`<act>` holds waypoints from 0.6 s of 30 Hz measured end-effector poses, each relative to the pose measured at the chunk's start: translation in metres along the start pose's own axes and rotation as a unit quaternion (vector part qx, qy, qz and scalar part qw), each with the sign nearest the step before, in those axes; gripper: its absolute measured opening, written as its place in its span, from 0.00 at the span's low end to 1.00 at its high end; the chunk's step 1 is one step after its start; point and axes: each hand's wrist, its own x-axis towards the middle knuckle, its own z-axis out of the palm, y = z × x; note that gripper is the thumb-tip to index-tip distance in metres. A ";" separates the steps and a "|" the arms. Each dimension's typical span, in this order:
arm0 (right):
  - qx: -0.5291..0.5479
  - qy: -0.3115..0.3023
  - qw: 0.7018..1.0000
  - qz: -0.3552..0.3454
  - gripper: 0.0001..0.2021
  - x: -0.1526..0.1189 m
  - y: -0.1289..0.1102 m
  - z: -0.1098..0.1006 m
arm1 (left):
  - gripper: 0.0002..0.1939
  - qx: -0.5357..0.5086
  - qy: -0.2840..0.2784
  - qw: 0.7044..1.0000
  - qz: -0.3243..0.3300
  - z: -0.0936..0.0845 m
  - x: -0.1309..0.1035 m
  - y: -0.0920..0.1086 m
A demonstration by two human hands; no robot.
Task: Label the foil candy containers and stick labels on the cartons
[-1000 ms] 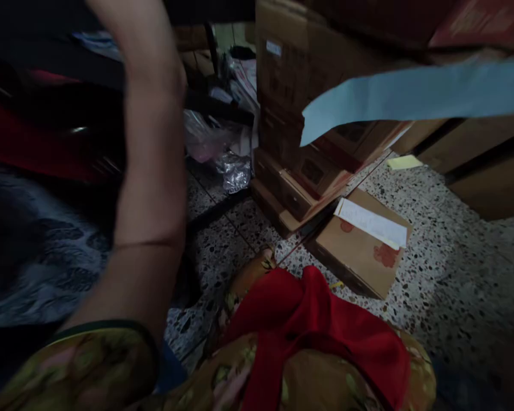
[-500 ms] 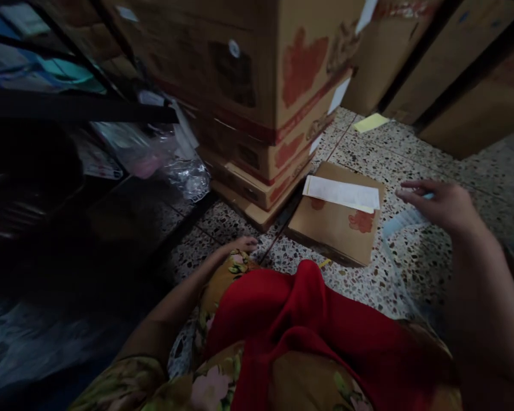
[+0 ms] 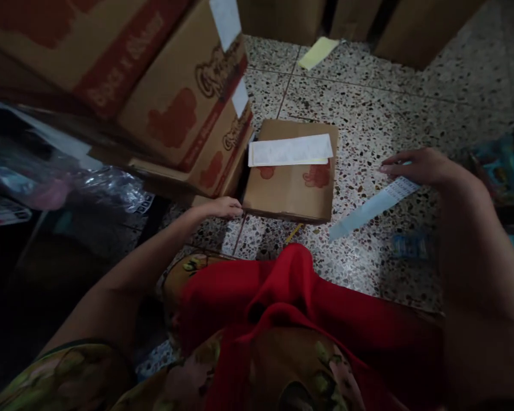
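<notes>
A flat cardboard box [image 3: 289,197] with red prints lies on the speckled floor, a white paper slip [image 3: 290,150] resting across its top. My left hand [image 3: 225,208] is at the box's near left corner, fingers drawn together; whether they touch the box I cannot tell. Off to the right, my right hand [image 3: 420,164] pinches a pale blue printed strip [image 3: 370,212], which looks like thin plastic or paper. The strip slants down and leftward from the fingers.
Stacked cartons [image 3: 171,125] rise close on the left, with crumpled clear plastic [image 3: 111,185] beside them. A yellow paper [image 3: 317,53] lies on the floor ahead, before more cartons [image 3: 424,31]. Blue packets [image 3: 409,246] are at the right.
My left hand has left my knee and reached forward to the box's corner. My view has swung right and down. The blue strip still hangs from my right hand.
</notes>
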 end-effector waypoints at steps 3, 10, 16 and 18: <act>-0.007 0.031 0.999 0.008 0.21 -0.019 0.031 -0.014 | 0.28 0.076 -0.023 0.997 -0.002 -0.010 0.008 0.025; 0.122 -0.023 0.992 -0.029 0.21 -0.055 0.089 0.008 | 0.22 0.132 0.038 0.991 0.010 -0.016 0.014 0.094; 0.254 -0.173 0.951 0.027 0.16 -0.058 0.117 0.104 | 0.18 0.248 0.147 0.949 -0.130 -0.009 0.018 0.092; 0.311 -0.215 0.926 0.012 0.18 -0.064 0.112 0.143 | 0.21 0.251 0.224 0.925 -0.175 0.000 0.018 0.079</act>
